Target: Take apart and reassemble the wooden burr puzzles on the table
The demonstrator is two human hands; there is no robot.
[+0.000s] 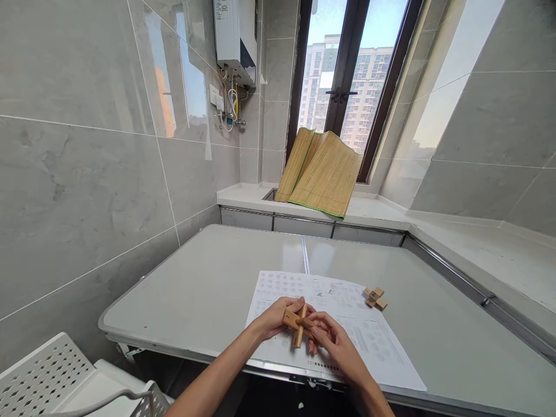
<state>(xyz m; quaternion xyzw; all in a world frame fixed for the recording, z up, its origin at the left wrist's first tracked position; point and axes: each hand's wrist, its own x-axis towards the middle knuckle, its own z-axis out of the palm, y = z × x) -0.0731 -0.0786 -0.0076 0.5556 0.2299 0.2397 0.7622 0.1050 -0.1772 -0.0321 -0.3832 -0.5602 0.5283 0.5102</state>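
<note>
Between my two hands is a wooden interlocking puzzle [299,325], its light-brown bars crossing one another. My left hand [278,314] grips it from the left, thumb along the top. From the right, my right hand [328,333] closes its fingers on the bars on that side. The puzzle is held just above a printed sheet [382,347] covered with small line drawings. A second wooden puzzle [375,297], also cross-shaped, rests by the sheet's upper right edge. My fingers hide part of the held puzzle.
The sheet lies on a pale folding table [182,289] with a centre seam. A white perforated basket [47,370] stands at lower left. Behind the table, a bamboo mat [325,171] leans on the counter before the window. A water heater [237,40] hangs on the tiled wall.
</note>
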